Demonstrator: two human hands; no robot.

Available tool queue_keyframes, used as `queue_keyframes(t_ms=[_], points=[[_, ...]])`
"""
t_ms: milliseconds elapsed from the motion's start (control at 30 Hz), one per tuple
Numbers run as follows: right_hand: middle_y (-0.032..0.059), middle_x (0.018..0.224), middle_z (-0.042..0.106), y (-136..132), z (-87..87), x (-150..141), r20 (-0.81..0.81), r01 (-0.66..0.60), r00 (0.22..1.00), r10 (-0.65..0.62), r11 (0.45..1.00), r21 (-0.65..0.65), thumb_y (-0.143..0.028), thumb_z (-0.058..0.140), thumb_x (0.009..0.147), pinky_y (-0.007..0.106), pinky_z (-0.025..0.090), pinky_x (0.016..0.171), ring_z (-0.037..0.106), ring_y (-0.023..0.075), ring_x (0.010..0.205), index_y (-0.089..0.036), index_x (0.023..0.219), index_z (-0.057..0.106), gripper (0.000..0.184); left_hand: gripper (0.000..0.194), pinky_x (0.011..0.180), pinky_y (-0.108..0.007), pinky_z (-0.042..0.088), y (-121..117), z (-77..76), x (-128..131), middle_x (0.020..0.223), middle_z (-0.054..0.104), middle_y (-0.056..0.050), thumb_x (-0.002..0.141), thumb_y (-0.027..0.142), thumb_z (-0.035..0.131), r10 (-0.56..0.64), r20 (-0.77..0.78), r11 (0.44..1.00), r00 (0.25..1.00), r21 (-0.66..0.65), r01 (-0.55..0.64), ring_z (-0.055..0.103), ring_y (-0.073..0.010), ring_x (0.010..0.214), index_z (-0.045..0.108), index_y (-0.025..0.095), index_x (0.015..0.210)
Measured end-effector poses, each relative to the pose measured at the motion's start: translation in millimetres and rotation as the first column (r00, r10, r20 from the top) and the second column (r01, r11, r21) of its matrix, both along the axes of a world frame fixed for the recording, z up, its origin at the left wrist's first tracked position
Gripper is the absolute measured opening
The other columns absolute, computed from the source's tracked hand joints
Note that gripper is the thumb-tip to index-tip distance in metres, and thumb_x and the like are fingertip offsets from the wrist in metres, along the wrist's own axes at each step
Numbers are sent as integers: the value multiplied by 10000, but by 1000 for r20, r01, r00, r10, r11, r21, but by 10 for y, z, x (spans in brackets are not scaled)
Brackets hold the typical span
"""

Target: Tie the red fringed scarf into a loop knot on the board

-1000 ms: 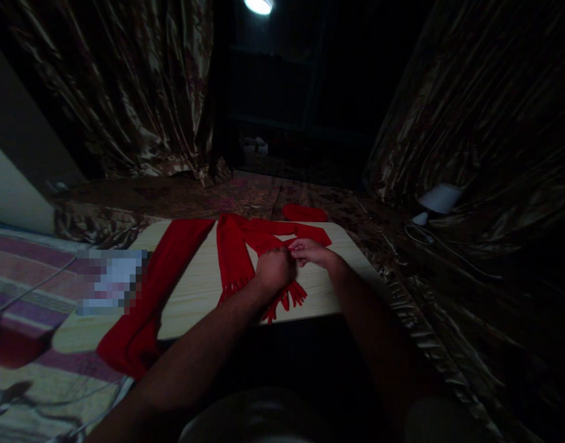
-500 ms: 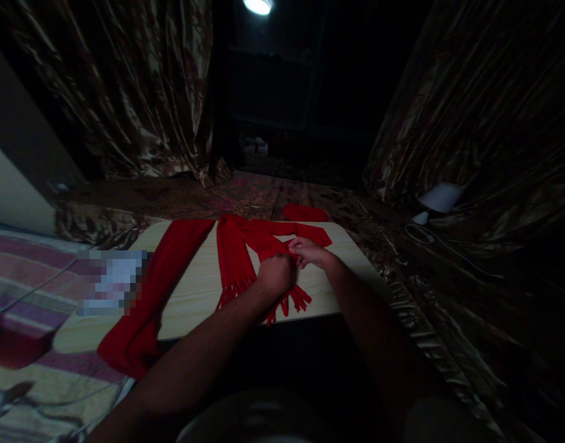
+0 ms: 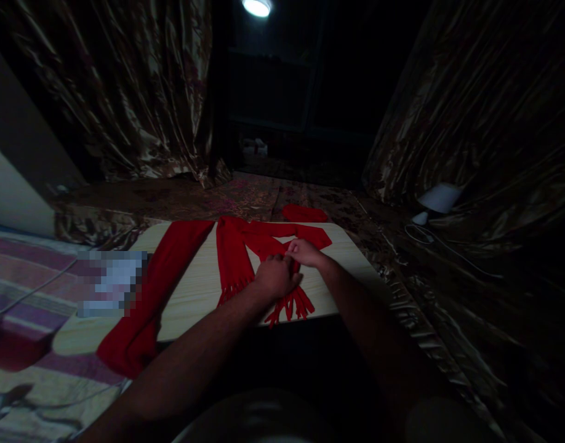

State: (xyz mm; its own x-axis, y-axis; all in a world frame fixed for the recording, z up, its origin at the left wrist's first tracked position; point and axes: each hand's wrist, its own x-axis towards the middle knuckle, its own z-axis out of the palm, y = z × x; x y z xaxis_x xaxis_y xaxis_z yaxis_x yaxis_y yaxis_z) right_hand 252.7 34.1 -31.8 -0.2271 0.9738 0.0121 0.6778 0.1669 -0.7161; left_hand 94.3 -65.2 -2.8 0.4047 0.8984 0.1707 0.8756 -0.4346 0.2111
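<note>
A red fringed scarf [image 3: 232, 252] lies in crossing bands on a pale wood-grain table [image 3: 194, 295], its tassels towards the near edge. My left hand [image 3: 276, 277] rests over the right-hand fringed end. Its fingers curl down onto the cloth and its thumb points right; the fingertips are partly hidden. Just beyond, touching it, my right hand [image 3: 305, 253] is closed in a pinch at the same cloth. Between the hands the pinched part is mostly covered. A second long strip of red cloth [image 3: 172, 271] runs down the table's left side and hangs over the near edge.
A rolled red cloth [image 3: 304, 213] lies beyond the table's far edge. At the left is a blurred-out item [image 3: 114, 283] beside a striped bedcover [image 3: 24, 289]. A white lamp [image 3: 440, 197] with a cord stands at right. Patterned curtains [image 3: 172, 92] flank a dark window.
My left hand has loosened from a fist, its thumb now out to the right. My right hand has shifted slightly left, its fingers drawn together against the left hand. The fringe below moved a little.
</note>
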Motion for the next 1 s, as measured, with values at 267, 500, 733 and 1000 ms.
queue_keyframes(t_ms=[267,500,733,1000], points=[[127,1213,683,-291,115,-144,344,-140,939,-24,884,445,-285,616,873,400,424,1036,591,274,1148,-197,1155,712,311,537,1147,-658,210,421,-46,-341,1570,412,-128,999,393,278,18,-6,999,1000,37,-18,317,-336,1460,434,191,1471],[104,1433,574,-253,-181,-37,315,-247,937,149,922,299,-519,608,901,443,360,1146,512,289,1334,-248,1393,595,562,647,1127,-690,199,562,-250,-538,1630,281,-150,989,522,231,46,-130,987,990,-146,-65,257,-365,1490,353,189,1530],[75,1413,595,-151,-192,100,184,-248,961,205,936,251,-403,697,862,470,344,1167,502,280,1354,-282,1330,648,486,620,1110,-538,340,489,-228,-484,1452,529,-204,962,537,352,29,-15,998,999,-60,-30,438,-314,1390,457,129,1416],[61,1402,605,-221,-248,143,122,-207,976,178,932,296,-318,731,825,520,260,1188,494,263,1359,-307,1255,690,432,720,1151,-634,201,538,-278,-578,1600,353,-142,973,619,235,19,-66,994,998,-107,-26,281,-346,1482,361,179,1530]])
